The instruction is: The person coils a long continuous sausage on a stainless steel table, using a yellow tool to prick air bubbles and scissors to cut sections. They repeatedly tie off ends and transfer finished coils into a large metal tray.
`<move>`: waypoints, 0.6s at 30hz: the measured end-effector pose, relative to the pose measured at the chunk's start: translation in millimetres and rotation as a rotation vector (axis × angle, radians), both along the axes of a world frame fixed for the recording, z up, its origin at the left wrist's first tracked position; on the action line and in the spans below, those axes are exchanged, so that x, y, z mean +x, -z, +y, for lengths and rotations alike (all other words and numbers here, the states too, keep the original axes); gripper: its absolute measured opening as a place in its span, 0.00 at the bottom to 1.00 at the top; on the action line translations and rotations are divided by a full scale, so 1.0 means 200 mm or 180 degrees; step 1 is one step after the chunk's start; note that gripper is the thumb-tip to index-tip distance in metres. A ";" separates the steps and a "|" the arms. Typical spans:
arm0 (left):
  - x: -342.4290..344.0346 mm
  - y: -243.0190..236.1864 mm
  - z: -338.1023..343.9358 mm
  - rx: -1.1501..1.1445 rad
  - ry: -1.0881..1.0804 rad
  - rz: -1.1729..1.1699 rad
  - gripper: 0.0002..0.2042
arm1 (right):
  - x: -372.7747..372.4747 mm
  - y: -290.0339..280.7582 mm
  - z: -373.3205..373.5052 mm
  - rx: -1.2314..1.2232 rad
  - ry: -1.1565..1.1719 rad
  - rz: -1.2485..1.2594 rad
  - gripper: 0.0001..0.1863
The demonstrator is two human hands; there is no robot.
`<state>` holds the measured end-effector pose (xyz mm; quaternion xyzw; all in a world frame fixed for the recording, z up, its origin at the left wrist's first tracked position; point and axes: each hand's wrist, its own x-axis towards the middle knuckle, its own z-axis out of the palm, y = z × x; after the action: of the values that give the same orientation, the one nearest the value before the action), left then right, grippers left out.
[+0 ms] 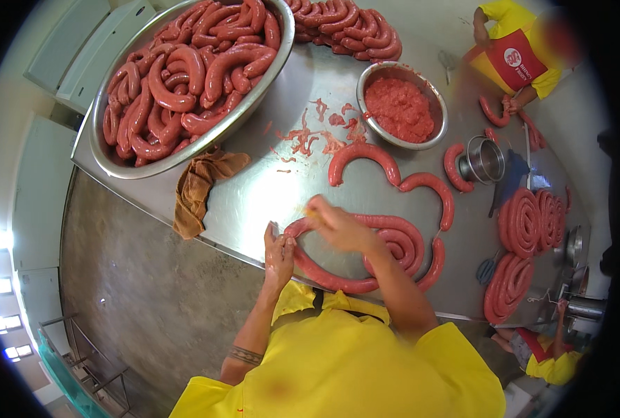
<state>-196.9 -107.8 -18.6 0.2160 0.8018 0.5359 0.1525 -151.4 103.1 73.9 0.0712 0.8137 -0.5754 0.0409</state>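
Observation:
A long raw sausage (334, 281) lies in a loop on the steel table in front of me, its inner part wound into a coil. At the loop's left bend my left hand (279, 259) grips the sausage, thumb pointing up. My right hand (342, 228) is just above the same bend, slightly blurred, with its fingers closed. Something small and yellowish shows at its fingertips, too unclear to name. Beyond and to the right of the coil curves a chain of tied sausage links (365, 152).
A large steel basin (255, 104) of sausages stands at the back left, a brown cloth (197, 191) beside it. Farther back are a bowl (372, 124) of ground meat and piled sausages (355, 31). At right lie more coils (520, 223); a co-worker (515, 52) handles sausage at the far right.

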 end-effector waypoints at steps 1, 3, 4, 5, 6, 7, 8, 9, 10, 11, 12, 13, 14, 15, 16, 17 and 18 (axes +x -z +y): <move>0.00 0.01 0.00 0.0110 0.0040 -0.0077 0.07 | 0.05 -0.03 0.03 -0.0022 0.0406 -0.0090 0.13; -0.01 0.01 0.00 -0.0025 0.0055 0.0102 0.09 | 0.17 -0.08 0.15 0.0016 0.0802 -0.0635 0.13; -0.03 0.00 -0.01 -0.0102 -0.0026 -0.0204 0.09 | 0.28 -0.09 0.22 -0.0022 0.0616 -0.0486 0.13; -0.04 0.00 0.00 -0.0274 -0.0010 -0.0591 0.09 | 0.42 -0.08 0.31 0.0024 0.0587 -0.0867 0.13; -0.08 -0.02 -0.02 -0.0771 0.0358 -0.1128 0.10 | 0.56 -0.05 0.38 0.0147 0.0233 -0.0733 0.13; -0.10 -0.02 -0.02 -0.0406 0.0214 -0.2099 0.10 | 0.73 -0.01 0.45 0.0270 0.0009 -0.1124 0.13; -0.11 -0.02 -0.02 0.0049 0.0159 -0.2913 0.10 | 0.90 0.04 0.52 -0.0126 -0.0152 -0.1564 0.13; -0.12 -0.02 -0.02 0.0376 -0.0155 -0.3702 0.09 | 1.06 0.09 0.58 -0.0568 -0.0276 -0.2260 0.13; -0.11 -0.01 0.00 0.1207 -0.0168 -0.4140 0.08 | 1.21 0.14 0.61 -0.1011 -0.0400 -0.2944 0.13; -0.11 -0.01 0.01 0.1640 -0.0424 -0.4397 0.09 | 1.32 0.18 0.62 -0.1695 0.0041 -0.2683 0.12; -0.09 0.00 0.03 0.1961 -0.0866 -0.4611 0.10 | 1.39 0.21 0.61 -0.2362 0.0486 -0.2382 0.11; -0.06 0.00 0.06 0.2383 -0.1301 -0.4915 0.10 | 1.40 0.23 0.58 -0.3047 0.0923 -0.2004 0.09; -0.06 -0.01 0.06 0.2416 -0.1194 -0.4943 0.11 | 1.37 0.25 0.52 -0.2742 0.1023 -0.1860 0.09; -0.05 -0.02 0.06 0.1441 -0.1036 -0.4011 0.11 | 1.27 0.25 0.45 -0.2495 0.1130 -0.1681 0.08; -0.05 -0.04 0.06 0.0494 -0.0828 -0.3257 0.11 | 1.13 0.24 0.37 -0.2106 0.1343 -0.1722 0.08; -0.06 -0.07 0.05 -0.0157 -0.0479 -0.2477 0.10 | 0.97 0.23 0.29 -0.1923 0.1459 -0.1447 0.07; -0.06 -0.10 0.03 -0.0761 -0.0155 -0.1313 0.08 | 0.77 0.22 0.20 -0.1533 0.1792 -0.1656 0.06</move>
<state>-209.4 -100.8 1.2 0.0630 0.8164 0.4734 0.3246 1.6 143.8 29.3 0.4205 0.5683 -0.6999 0.1013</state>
